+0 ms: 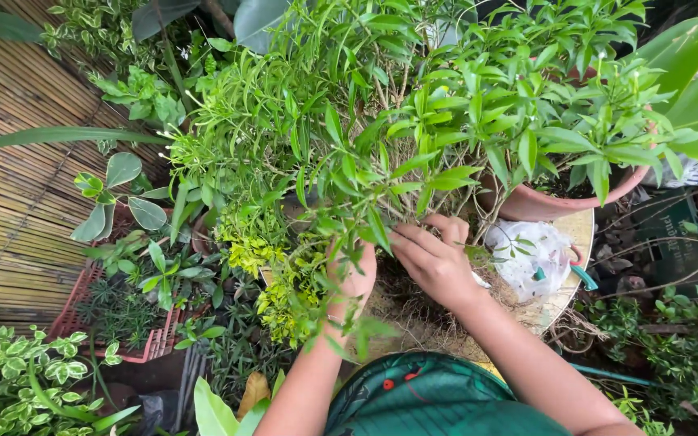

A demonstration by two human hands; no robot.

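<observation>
My left hand (355,278) reaches up into a leafy green shrub (341,137), mostly hidden behind its leaves; I cannot see what its fingers hold. My right hand (434,258) is curled around thin stems at the shrub's base, fingers bent in among the twigs. Below both hands lies a patch of dry brown roots and soil (422,319). A small yellow-green plant (284,282) hangs just left of my left wrist.
A terracotta pot (543,202) with a leafy plant stands at right. A white plastic bag (531,254) and a teal handle (583,277) lie beside it. A red crate (151,343) holds small plants at left, near a bamboo fence (10,202).
</observation>
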